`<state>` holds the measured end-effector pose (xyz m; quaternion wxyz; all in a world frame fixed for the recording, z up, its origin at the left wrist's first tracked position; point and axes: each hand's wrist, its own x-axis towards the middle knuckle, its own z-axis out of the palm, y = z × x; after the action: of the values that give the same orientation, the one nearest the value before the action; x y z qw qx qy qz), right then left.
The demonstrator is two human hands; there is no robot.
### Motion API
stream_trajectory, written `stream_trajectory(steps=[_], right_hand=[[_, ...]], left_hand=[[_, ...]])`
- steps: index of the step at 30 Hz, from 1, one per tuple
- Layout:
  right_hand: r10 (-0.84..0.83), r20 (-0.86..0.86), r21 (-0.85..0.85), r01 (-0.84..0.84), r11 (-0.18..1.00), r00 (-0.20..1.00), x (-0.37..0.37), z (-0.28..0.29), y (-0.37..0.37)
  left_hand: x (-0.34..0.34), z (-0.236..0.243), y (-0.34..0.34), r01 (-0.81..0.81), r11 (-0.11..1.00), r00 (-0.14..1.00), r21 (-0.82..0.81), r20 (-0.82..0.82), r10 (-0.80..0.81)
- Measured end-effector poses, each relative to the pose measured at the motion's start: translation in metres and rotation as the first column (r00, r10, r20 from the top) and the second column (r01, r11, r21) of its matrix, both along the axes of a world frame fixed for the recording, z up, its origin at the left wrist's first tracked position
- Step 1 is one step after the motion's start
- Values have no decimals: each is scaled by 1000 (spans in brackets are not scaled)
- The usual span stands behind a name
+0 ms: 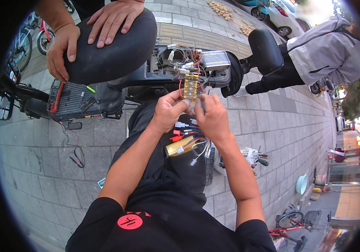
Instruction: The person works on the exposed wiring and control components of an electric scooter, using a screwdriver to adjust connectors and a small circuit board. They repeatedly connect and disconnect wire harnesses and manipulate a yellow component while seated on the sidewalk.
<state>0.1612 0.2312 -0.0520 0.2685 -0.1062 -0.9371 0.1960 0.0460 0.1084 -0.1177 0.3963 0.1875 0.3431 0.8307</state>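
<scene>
A yellow terminal block (191, 86) with a row of metal screws hangs on wires at the edge of an opened electric scooter. My left hand (168, 112) pinches its near end between thumb and fingers. Close beside it, my right hand (212, 115) has its fingertips pressed together at the same end; what they grip is too small to make out. Beyond the block lie tangled wires with white connectors (185, 65) and a silver finned controller box (216, 60). Below my hands, a gold box (181, 146) with coloured wires and red and white plugs rests on my lap.
Another person's hands (114, 23) rest on the raised black seat (117, 48) at the left. Loose tools lie on the scooter's footboard (71, 101). A person in a grey jacket (325, 48) stands at the right, near a tool container (251, 157) and a pale blue basin (301, 184).
</scene>
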Motion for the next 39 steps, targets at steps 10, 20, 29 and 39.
stream_trajectory(steps=[10, 20, 29, 39], right_hand=[[-5, -27, 4, 5, 1000, 1000, 0, -14, 2], [33, -19, -321, -37, 946, 999, -1, -1, -1], [32, -36, -506, -46, 861, 999, -5, -18, 2], [44, 25, -903, 4, 429, 999, -19, -1, -4]], left_hand=[[-6, -5, -11, 1, 988, 981, -155, -192, -31], [9, -2, 6, -174, 983, 974, -66, -161, 161], [17, -4, 9, -378, 905, 847, -197, -467, 252], [3, -3, 3, -485, 874, 731, -31, -562, 386]])
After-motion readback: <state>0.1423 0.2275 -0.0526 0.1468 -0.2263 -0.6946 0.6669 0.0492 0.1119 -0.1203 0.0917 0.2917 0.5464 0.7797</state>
